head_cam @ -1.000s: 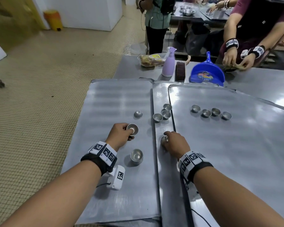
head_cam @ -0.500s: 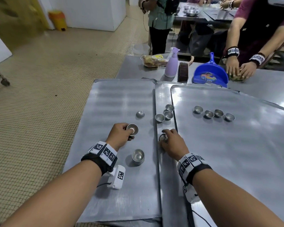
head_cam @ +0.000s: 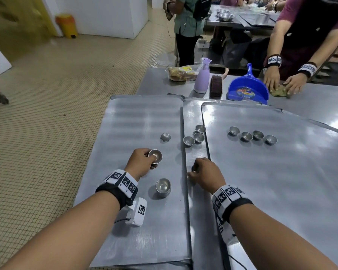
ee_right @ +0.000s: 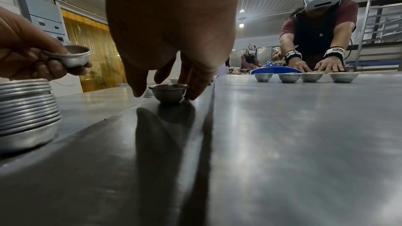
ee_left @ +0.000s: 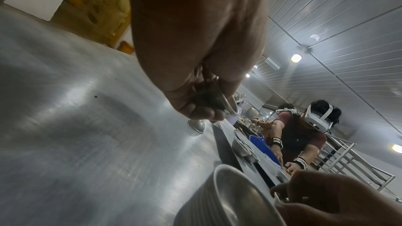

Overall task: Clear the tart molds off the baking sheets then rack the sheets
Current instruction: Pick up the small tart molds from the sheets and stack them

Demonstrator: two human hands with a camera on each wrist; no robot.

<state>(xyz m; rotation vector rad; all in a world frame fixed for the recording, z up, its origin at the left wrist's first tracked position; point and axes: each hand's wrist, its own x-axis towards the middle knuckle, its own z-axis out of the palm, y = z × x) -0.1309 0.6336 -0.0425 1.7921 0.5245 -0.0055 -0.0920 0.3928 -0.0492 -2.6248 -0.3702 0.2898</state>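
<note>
In the centre of the head view, the left hand (head_cam: 142, 162) pinches a small stack of tart molds (head_cam: 155, 156), thumb inside the top rim and fingers curled beneath, lifted clear of the left baking sheet (head_cam: 125, 133). Just below it in the frame, a taller nested stack (head_cam: 163, 187) stands upright on that same sheet, and a single upturned mold (head_cam: 165, 137) lies higher up, near the sheet's right edge.

The right hand (head_cam: 206, 173) reaches down over the narrow middle sheet (head_cam: 192, 117). In the right wrist view its fingers (ee_right: 193, 90) are spread apart and curved around a lone mold (ee_right: 168, 93) that sits upright on the metal; the fingertips stand close at either side of it, but whether they touch it cannot be told.

Three more molds (head_cam: 194, 135) cluster above on the middle sheet, and a row of four (head_cam: 252, 135) sits on the right sheet (head_cam: 281, 182). At the top of the frame stand a lilac spray bottle (head_cam: 202, 78), a brush (head_cam: 216, 86) and a blue dustpan (head_cam: 247, 90).
</note>
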